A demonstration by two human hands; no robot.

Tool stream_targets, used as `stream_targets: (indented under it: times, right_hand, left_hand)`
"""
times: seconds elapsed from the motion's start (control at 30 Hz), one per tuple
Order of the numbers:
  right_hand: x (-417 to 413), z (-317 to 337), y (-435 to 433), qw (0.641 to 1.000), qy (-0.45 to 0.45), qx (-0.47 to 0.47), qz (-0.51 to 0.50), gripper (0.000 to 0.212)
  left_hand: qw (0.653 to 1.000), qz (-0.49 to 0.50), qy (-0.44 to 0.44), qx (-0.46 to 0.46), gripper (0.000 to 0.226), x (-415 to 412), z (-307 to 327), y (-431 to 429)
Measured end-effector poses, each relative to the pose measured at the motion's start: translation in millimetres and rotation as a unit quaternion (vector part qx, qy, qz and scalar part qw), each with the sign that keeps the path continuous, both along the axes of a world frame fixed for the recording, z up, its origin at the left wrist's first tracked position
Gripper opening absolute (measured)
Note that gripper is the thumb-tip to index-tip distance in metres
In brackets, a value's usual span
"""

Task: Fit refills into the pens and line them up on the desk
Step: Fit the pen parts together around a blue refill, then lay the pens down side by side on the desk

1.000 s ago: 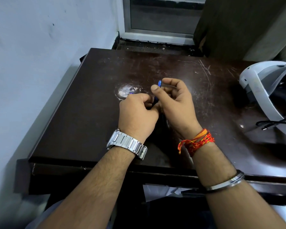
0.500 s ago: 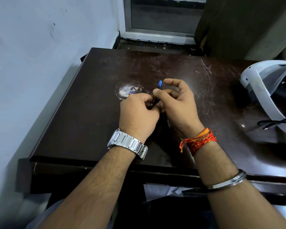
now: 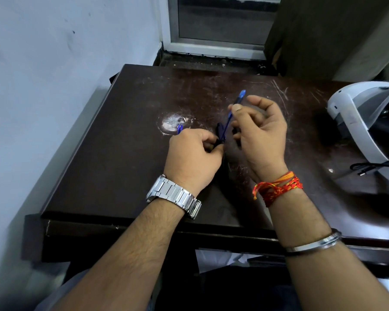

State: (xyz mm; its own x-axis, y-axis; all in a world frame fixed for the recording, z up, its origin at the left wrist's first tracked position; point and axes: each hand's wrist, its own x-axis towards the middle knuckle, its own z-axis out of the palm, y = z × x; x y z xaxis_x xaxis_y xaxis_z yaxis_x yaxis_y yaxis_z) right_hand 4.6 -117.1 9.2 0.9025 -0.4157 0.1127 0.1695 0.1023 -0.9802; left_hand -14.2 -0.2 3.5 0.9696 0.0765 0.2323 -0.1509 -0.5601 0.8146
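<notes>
refill (image 3: 231, 117) in right hand (image 3: 262, 136), pen (image 3: 218, 130) in left hand (image 3: 192, 154)

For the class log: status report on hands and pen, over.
Right hand pinching blue pen, tip up, over desk. Left hand gripping its lower end. White headset at right, apart from hands.

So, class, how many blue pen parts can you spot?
2: a long blue piece pinched in the right hand, a blue tip poking from the left hand. Others may be hidden.

Single head-worn wide-angle view, looking forward and down, close over the desk (image 3: 121, 153)
</notes>
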Motion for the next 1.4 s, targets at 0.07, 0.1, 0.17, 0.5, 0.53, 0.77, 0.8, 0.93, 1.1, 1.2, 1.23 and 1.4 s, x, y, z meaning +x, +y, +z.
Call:
stream_targets:
  times: [0.07, 0.1, 0.17, 0.5, 0.53, 0.77, 0.8, 0.93, 1.1, 1.2, 1.23, 1.4]
  right_hand:
    - [0.7, 2.5, -5.3, 0.999, -0.024, 0.019, -0.032, 0.021]
    - [1.1, 3.2, -7.7, 0.998, -0.033, 0.024, -0.049, 0.021]
    - [2.5, 3.5, -12.6, 0.996, -0.045, 0.032, -0.074, 0.019]
    - [4.7, -16.7, -42.4, 0.922, 0.193, -0.321, -0.095, 0.011]
    - [4.3, -17.2, -42.2, 0.916, 0.205, -0.335, -0.089, 0.013]
    - [2.3, -13.6, -37.5, 0.902, 0.231, -0.359, -0.063, 0.017]
    - [2.0, -13.8, -37.7, 0.903, 0.230, -0.357, -0.062, 0.017]
    - [2.8, -15.7, -39.6, 0.909, 0.228, -0.343, -0.062, 0.014]
    - [5.2, -18.2, -40.6, 0.916, 0.227, -0.324, -0.062, 0.011]
    - [6.2, -18.1, -42.2, 0.916, 0.223, -0.327, -0.063, 0.011]
    - [5.7, -17.7, -42.6, 0.916, 0.223, -0.329, -0.065, 0.012]
    - [2.5, -9.9, -34.1, 0.914, 0.162, -0.350, -0.126, 0.019]
  left_hand:
    - [1.000, -0.012, 0.015, 0.006, 0.008, -0.3, -1.0, -0.5]
    - [1.000, -0.017, 0.024, 0.007, 0.009, -0.5, -1.4, -0.7]
    - [0.999, -0.021, 0.036, 0.010, 0.010, -0.5, -1.9, -0.5]
    - [0.999, 0.015, 0.036, 0.012, 0.014, 0.0, -2.0, 1.6]
    - [0.999, 0.016, 0.036, 0.011, 0.014, 0.0, -2.1, 1.6]
    - [0.999, 0.014, 0.041, 0.013, 0.014, 0.4, -3.0, 2.5]
    - [0.999, 0.014, 0.039, 0.015, 0.014, 0.5, -3.0, 2.6]
    - [0.999, 0.014, 0.041, 0.019, 0.013, 0.2, -3.2, 1.8]
    - [0.999, 0.013, 0.037, 0.022, 0.012, 0.2, -3.3, 1.5]
    - [0.999, 0.014, 0.038, 0.020, 0.012, -0.1, -2.6, 1.8]
    - [0.999, 0.015, 0.039, 0.018, 0.012, -0.3, -2.2, 1.8]
    - [0.999, 0.021, 0.033, 0.010, 0.013, 0.0, -1.7, 1.4]
